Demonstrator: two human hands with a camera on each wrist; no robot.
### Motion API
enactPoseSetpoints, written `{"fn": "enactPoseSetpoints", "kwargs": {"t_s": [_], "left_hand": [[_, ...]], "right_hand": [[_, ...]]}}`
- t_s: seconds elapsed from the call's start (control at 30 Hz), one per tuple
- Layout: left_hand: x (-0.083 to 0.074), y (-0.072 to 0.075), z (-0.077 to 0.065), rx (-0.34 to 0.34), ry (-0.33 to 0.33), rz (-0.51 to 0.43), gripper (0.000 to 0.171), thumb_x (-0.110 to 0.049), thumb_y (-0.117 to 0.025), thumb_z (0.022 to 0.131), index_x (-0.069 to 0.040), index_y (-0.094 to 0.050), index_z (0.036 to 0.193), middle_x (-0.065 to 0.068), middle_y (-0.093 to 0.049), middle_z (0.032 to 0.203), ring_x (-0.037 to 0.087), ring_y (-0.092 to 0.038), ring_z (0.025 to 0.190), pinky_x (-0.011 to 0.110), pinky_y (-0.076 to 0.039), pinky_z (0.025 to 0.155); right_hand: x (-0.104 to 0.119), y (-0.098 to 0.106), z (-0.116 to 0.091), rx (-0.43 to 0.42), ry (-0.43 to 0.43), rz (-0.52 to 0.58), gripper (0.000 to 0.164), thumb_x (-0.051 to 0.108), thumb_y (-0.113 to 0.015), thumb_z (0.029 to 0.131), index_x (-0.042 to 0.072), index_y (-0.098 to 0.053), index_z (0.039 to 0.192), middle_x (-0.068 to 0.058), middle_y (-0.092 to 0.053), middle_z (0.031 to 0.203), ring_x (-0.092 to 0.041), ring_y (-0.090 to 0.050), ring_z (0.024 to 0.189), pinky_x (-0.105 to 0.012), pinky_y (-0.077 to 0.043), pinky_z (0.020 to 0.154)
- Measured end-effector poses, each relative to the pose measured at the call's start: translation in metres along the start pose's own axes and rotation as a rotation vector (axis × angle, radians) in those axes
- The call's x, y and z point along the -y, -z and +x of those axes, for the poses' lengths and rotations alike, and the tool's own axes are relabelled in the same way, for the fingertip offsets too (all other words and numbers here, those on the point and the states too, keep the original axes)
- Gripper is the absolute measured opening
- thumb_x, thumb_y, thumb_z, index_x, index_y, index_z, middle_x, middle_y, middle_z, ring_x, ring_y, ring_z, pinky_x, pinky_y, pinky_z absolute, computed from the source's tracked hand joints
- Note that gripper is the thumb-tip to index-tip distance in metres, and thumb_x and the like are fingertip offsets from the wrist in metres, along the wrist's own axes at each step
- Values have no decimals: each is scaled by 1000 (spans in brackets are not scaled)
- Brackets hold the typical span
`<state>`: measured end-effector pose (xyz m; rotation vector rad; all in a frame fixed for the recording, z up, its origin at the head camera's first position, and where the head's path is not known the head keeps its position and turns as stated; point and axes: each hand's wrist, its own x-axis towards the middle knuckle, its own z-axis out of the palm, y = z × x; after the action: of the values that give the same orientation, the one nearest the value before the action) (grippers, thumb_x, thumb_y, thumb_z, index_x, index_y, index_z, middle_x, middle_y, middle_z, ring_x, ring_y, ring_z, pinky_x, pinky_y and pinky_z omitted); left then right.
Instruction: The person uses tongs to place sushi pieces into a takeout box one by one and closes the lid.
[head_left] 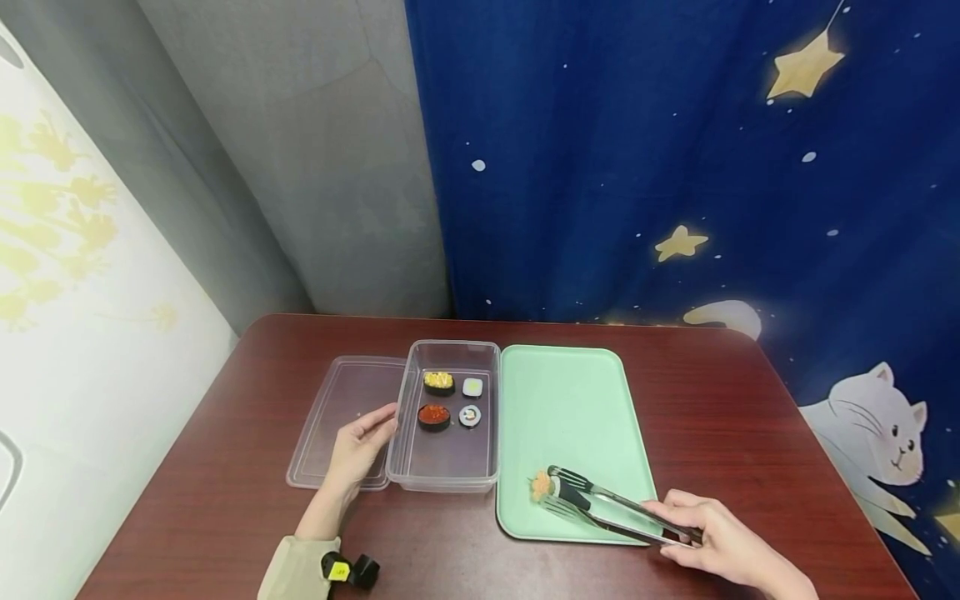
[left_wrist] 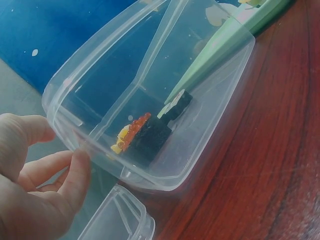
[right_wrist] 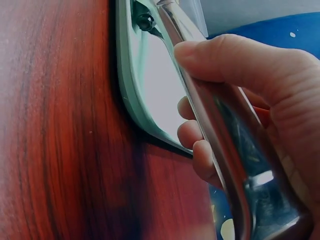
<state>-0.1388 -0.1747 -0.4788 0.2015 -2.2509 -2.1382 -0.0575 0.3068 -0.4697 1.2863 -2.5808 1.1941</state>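
My right hand (head_left: 723, 537) grips metal tongs (head_left: 630, 504), thumb on one arm and fingers curled under the other. Their slotted ends are around a sushi piece with an orange topping (head_left: 540, 486), tilted on its side over the green tray (head_left: 570, 400); whether it is lifted cannot be told. My left hand (head_left: 358, 446) touches the left rim of a clear plastic container (head_left: 442, 462) with thumb and fingertips. Inside sit a yellow-topped sushi (head_left: 438, 382), a red roe sushi (head_left: 433, 417), a small white-topped roll (head_left: 472, 387) and a round roll (head_left: 469, 416).
A clear lid (head_left: 322, 442) lies on the brown table (head_left: 195, 517), left of the container and partly under its edge. The tray stands right against the container's other side. Behind the table hang grey and blue curtains (head_left: 570, 208).
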Motion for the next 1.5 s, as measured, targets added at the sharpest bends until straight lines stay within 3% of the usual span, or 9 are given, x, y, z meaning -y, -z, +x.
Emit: {"fn": "enactPoseSetpoints", "kwargs": {"t_s": [0.23,0.47,0.63,1.0,1.33,1.5], "left_hand": [[1,1,0,-5,-1,-7,35,0,-59,90,12,-54,123,29,-55,122,3,-62,91,14,-49,80],[1,1,0,-2,8,-14,35,2,-58,90,12,-53,123,29,-55,123,4,-63,91,14,-50,80],[1,2,1,2,5,-8,38,-3,-61,90,11,-53,124,28,-54,124,3,-62,92,13,-49,80],[2,3,1,0,-12,1,36,0,-59,90,12,-53,123,29,-55,123,2,-61,94,13,-49,81],[1,3,1,12,2,-13,36,1,-58,91,12,-52,125,28,-53,126,2,-59,98,13,-48,83],[1,1,2,17,0,-11,36,1,-58,90,12,-53,124,28,-54,125,1,-60,96,14,-48,82]], "right_hand": [[-6,-7,1,-1,4,31,52,0,-75,75,2,-59,124,5,-52,84,0,-42,64,-7,-35,52],[-12,-12,12,-96,94,8,56,-5,-78,65,-1,-62,119,5,-51,83,-1,-42,63,-5,-33,52],[-10,-5,24,-111,107,8,56,-6,-77,65,-1,-62,118,6,-50,81,0,-41,61,-5,-32,51],[-14,12,57,-61,28,17,53,-3,-77,71,0,-61,121,2,-55,84,-6,-42,58,-8,-35,50],[-16,22,96,-55,39,25,48,0,-75,75,4,-62,121,2,-59,85,-7,-45,64,-14,-38,49],[-22,20,98,-17,-34,38,48,3,-76,76,7,-62,122,1,-60,86,-7,-45,64,-15,-40,49]]}}
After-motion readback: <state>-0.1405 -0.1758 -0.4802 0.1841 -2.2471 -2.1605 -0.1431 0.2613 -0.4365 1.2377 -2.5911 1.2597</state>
